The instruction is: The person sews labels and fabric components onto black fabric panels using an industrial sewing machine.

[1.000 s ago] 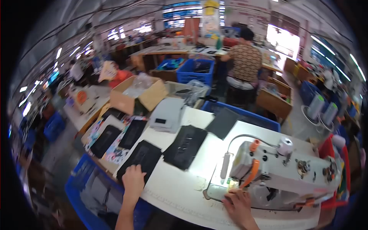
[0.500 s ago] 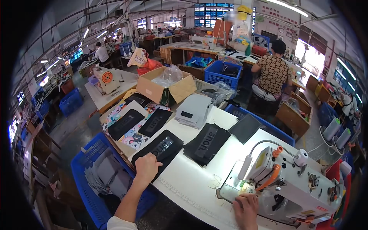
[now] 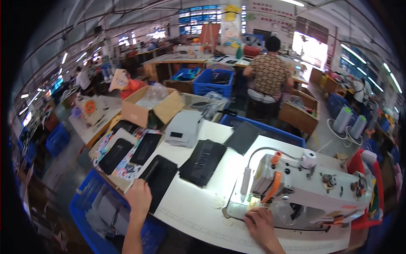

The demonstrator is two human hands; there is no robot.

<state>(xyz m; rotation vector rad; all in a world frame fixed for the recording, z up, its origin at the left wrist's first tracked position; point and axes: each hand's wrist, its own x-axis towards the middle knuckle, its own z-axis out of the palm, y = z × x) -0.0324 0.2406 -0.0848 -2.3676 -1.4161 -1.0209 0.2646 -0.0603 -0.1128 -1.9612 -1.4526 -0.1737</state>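
Note:
My left hand (image 3: 138, 197) is closed at the near left edge of a stack of black fabric panels (image 3: 164, 180), its fingers pinching the top panel, which looks partly lifted and blurred. My right hand (image 3: 259, 223) lies with fingers a little apart on the bed of a white sewing machine (image 3: 304, 186), close below the lit needle area. I see no fabric under it. Between the hands, another pile of black panels with printed lettering (image 3: 204, 163) rests on the white table (image 3: 190, 194).
Grey panels (image 3: 184, 129) are stacked behind, near an open cardboard box (image 3: 135, 111). Black pieces lie on patterned cloth (image 3: 111, 146) at left. A blue crate (image 3: 86, 190) of grey pieces stands below the table edge. Thread cones (image 3: 342, 120) stand right. A co-worker (image 3: 268, 74) sits ahead.
My view has turned to the right. The left fingers, earlier on the lettered top panel, now grip the stack's edge, and its lettering no longer shows. The right hand stays by the needle area.

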